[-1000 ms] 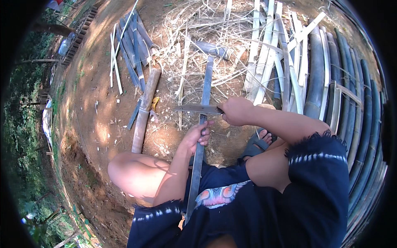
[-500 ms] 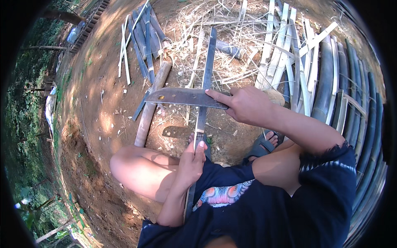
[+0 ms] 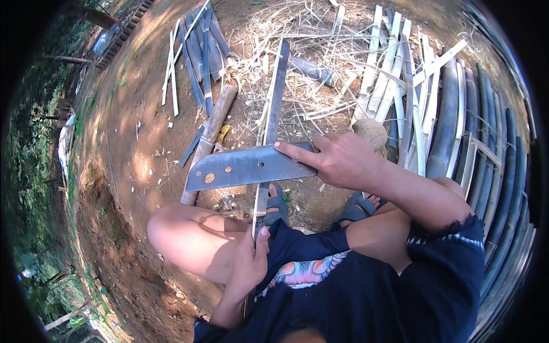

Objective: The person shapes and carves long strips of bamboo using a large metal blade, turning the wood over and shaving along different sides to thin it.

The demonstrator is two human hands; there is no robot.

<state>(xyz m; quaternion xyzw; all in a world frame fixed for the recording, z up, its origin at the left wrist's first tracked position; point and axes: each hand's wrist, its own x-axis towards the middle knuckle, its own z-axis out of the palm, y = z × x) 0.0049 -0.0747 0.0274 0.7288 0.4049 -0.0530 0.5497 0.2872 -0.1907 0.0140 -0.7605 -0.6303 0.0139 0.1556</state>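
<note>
Currently, the left hand (image 3: 250, 264) is clamping a long bamboo strip (image 3: 276, 94), its thumb lying along the strip and its fingers wrapping around the side. The strip is running from near the lap away toward the far side, its far end rising over pale shavings (image 3: 320, 108). The right hand (image 3: 346, 163) is gripping a broad knife (image 3: 240, 167) at its right end, the forefinger extending along the upper edge and the other fingers curling around a handle that the hand is mostly hiding. The blade, showing several round holes, is pointing left and crossing over the strip beyond the left hand; whether metal is touching bamboo cannot be told from this angle. As a judgement, the strip is appearing light and stiff with some spring, and its dark skin is probably being smooth enough to slip in a loose grip; its split edges are possibly sharp. The sound hold is on the near portion, well apart from the blade, thumb flat on the face. The knife is looking rigid and weightier, calling for a full grip on the handle. To the left, a thick bamboo pole (image 3: 222, 114) is lying on the ground; dark strips (image 3: 193, 77) are resting farther off, while pale strips (image 3: 372, 68) and long poles (image 3: 442, 123) are lining the right.
</note>
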